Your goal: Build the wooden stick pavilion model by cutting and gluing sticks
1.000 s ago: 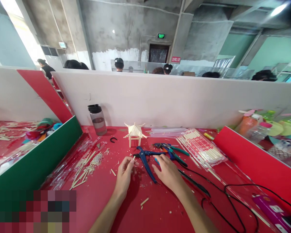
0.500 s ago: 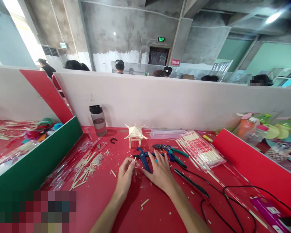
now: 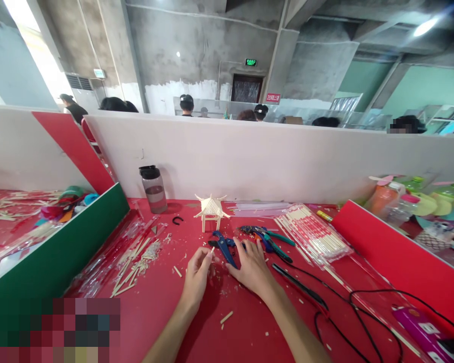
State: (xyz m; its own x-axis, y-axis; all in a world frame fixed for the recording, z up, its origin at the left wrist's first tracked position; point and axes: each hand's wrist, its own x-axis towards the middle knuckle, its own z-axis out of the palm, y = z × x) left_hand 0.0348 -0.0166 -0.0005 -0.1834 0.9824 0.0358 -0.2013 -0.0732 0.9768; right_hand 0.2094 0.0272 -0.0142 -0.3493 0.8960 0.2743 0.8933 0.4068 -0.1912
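My left hand (image 3: 197, 275) is closed in a pinch on a short pale wooden stick (image 3: 212, 250), its tip pointing up between thumb and forefinger. My right hand (image 3: 251, 267) is on a blue-handled cutter (image 3: 224, 248). Its fingers bend over the far handle and the thumb lies by the near one, with the two handles spread apart. The cutter's dark head points towards my left hand. Just behind the cutter stands a small pavilion model (image 3: 211, 212) built of pale sticks, with a pointed roof and upturned corners.
Stick offcuts (image 3: 147, 254) lie at left beside a green divider (image 3: 60, 242). Pliers (image 3: 270, 242), a black utility knife (image 3: 300, 286) and bagged sticks (image 3: 314, 232) are on the right, near a black cable (image 3: 363, 322). A water bottle (image 3: 154, 190) stands against the white partition (image 3: 257, 161).
The fingers of my right hand have drawn in and bent more over the cutter's handle. My left hand still pinches the short stick, having shifted only slightly.
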